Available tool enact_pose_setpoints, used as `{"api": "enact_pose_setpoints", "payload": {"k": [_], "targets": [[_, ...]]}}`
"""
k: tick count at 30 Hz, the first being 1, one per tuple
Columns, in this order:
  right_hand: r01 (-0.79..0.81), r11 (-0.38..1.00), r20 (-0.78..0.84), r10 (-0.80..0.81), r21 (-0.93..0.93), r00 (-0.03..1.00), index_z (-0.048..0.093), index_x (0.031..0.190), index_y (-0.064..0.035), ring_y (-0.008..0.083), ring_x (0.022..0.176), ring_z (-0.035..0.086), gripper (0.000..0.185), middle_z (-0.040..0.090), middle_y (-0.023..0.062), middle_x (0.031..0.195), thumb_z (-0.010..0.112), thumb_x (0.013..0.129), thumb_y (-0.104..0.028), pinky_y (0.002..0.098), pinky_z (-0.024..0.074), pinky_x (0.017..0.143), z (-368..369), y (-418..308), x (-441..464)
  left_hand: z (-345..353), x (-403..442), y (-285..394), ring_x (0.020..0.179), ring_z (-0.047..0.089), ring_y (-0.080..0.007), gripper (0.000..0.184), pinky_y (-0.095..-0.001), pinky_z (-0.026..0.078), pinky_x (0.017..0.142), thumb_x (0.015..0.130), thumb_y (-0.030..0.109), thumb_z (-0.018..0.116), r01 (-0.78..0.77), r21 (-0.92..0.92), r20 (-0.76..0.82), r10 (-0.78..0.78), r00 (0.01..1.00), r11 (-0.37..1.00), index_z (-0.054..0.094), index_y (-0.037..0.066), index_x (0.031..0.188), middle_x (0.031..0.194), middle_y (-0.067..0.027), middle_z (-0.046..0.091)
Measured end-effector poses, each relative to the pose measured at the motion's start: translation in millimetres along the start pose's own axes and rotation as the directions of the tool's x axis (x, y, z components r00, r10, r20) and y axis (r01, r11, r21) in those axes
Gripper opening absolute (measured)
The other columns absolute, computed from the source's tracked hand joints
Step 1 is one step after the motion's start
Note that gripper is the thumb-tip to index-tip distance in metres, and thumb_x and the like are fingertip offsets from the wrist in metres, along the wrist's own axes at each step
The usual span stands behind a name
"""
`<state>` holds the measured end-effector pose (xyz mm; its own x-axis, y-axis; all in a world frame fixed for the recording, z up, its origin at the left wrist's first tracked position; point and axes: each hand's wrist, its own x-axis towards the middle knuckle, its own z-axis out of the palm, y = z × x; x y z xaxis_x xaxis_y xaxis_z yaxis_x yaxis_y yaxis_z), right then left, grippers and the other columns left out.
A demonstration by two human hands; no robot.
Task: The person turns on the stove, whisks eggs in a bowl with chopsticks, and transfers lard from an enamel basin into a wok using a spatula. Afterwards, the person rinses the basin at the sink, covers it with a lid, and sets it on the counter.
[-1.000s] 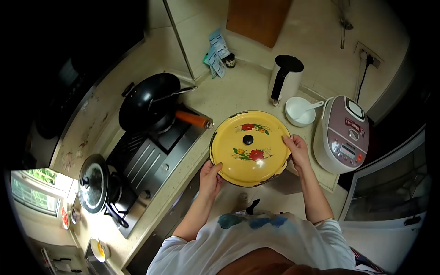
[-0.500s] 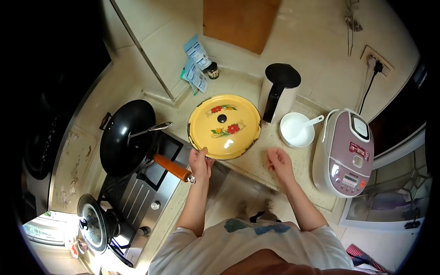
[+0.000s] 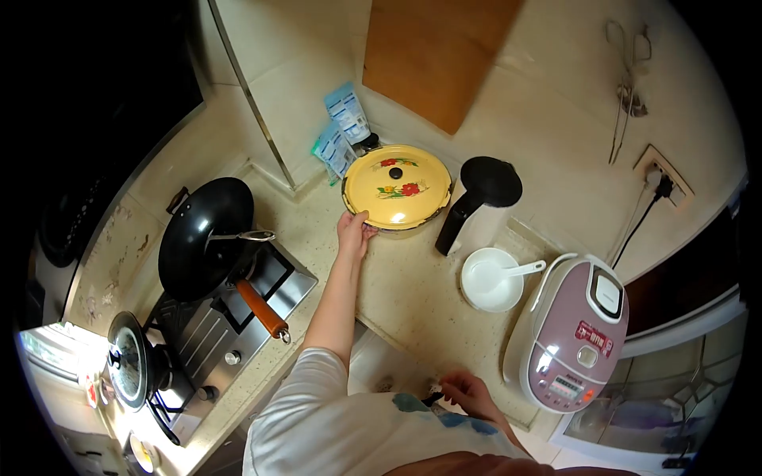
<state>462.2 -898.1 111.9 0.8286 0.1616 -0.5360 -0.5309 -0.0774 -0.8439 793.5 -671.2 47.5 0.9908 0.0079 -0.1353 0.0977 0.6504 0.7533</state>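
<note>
A yellow enamel pot (image 3: 385, 208) with a flowered lid and a small black knob stands at the back of the counter. My left hand (image 3: 355, 232) grips its near left rim, thumb on top and fingers below the edge. My right hand (image 3: 468, 394) hangs low in front of my shirt, away from the counter things. Its fingers are loosely curled and nothing shows in them. Right of the pot stands a white jug (image 3: 484, 226) with a black lid and handle. A white bowl (image 3: 476, 297) holding a white spoon (image 3: 524, 269) is closer to me.
A pinkish rice cooker (image 3: 583, 341) stands at the right. On the left, a black wok (image 3: 194, 238) with an orange handle and a glass-lidded pan (image 3: 131, 361) sit on the gas stove (image 3: 206, 337). Blue packets (image 3: 347, 111) and a wooden board (image 3: 432, 63) are behind the pot.
The pot has moved back toward the wall packets, with my left hand on its rim. My right hand has drawn back from the counter edge toward my body. The view has shifted.
</note>
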Motion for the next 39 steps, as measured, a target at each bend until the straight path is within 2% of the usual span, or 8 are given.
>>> {"api": "enact_pose_setpoints", "payload": {"k": [12,15,20,22,28,33,37,39], "targets": [[0.015,0.998,0.315,0.007,-0.068,0.949,0.054,0.093,-0.0032,0.0057,0.063,0.051,0.016,0.055,-0.0005,0.071,0.054,0.083,-0.016,0.019,0.0415,0.056,-22,20,14,37,10,-19,0.05,0.056,-0.014,0.013,-0.026,0.049,0.045,0.081,0.016,0.054,0.037,0.074,-0.052,-0.033,0.998,0.997,0.044,0.009,0.085,0.058,-0.0029,0.052],[0.056,0.996,0.333,-0.03,-0.071,0.943,0.054,0.092,-0.0027,0.005,0.062,0.051,0.015,0.056,-0.0005,0.071,0.054,0.083,-0.015,0.0185,0.0416,0.056,-22,19,13,41,-2,-21,0.047,0.052,-0.0104,0.029,-0.0215,0.042,0.043,0.08,0.035,0.056,0.094,0.036,-0.075,-0.091,0.993,0.995,0.042,0.01,0.075,0.055,-0.0014,0.05],[-0.013,0.998,0.301,0.032,-0.064,0.953,0.054,0.084,-0.0025,0.0065,0.062,0.052,0.012,0.057,0.0015,0.07,0.057,0.081,-0.014,0.0197,0.0422,0.055,-32,16,10,49,-78,-35,0.048,0.048,-0.0102,0.029,-0.0221,0.041,0.045,0.08,0.031,0.058,0.043,-0.02,-0.196,-0.046,0.98,0.999,0.041,0.009,0.071,0.056,0.0003,0.045],[-0.011,0.996,0.325,0.04,-0.092,0.945,0.054,0.081,-0.0027,0.0071,0.061,0.052,0.014,0.057,0.0023,0.069,0.056,0.082,-0.017,0.02,0.0421,0.055,-33,14,6,37,-120,-46,0.049,0.049,-0.0082,0.021,-0.0208,0.041,0.045,0.081,0.02,0.057,-0.104,0.239,-0.13,0.138,0.982,0.965,0.042,0.008,0.073,0.057,0.001,0.046],[-0.078,0.996,0.359,0.086,-0.037,0.929,0.054,0.076,-0.0024,0.0097,0.059,0.052,0.03,0.056,0.0051,0.066,0.045,0.087,-0.029,0.022,0.043,0.054,-28,27,14,0,-264,-11,0.052,0.048,-0.005,0.016,-0.0186,0.037,0.048,0.084,0.013,0.053,-0.118,0.602,0.03,0.125,0.992,0.79,0.044,0.006,0.072,0.058,0.0016,0.048],[-0.081,0.995,0.489,0.097,-0.054,0.867,0.054,0.079,-0.0021,0.0102,0.061,0.054,0.032,0.056,0.0046,0.068,0.04,0.089,-0.029,0.0221,0.0441,0.055,-6,23,24,-56,-362,-11,0.054,0.048,-0.0056,0.018,-0.0198,0.039,0.052,0.086,0.016,0.05,0.226,0.617,-0.154,-0.167,0.974,0.754,0.047,0.006,0.071,0.059,0.002,0.049],[0.016,0.994,0.452,0.036,-0.11,0.891,0.055,0.077,-0.0037,0.011,0.057,0.053,0.031,0.057,0.0048,0.067,0.04,0.089,-0.028,0.0224,0.0436,0.053,29,9,21,-85,-435,-13,0.057,0.053,-0.0123,0.022,-0.0269,0.043,0.055,0.081,0.025,0.055,0.494,0.698,-0.338,-0.369,0.866,0.519,0.051,0.005,0.075,0.062,-0.0035,0.055],[0.073,0.989,0.462,-0.006,-0.127,0.887,0.055,0.079,-0.0041,0.0105,0.056,0.053,0.029,0.057,0.0044,0.067,0.041,0.088,-0.028,0.0219,0.0434,0.052,50,4,24,-155,-485,-67,0.061,0.054,-0.0159,0.024,-0.0291,0.044,0.057,0.08,0.028,0.056,0.453,0.681,-0.34,-0.299,0.892,0.576,0.053,0.005,0.077,0.065,-0.0056,0.056]]}}
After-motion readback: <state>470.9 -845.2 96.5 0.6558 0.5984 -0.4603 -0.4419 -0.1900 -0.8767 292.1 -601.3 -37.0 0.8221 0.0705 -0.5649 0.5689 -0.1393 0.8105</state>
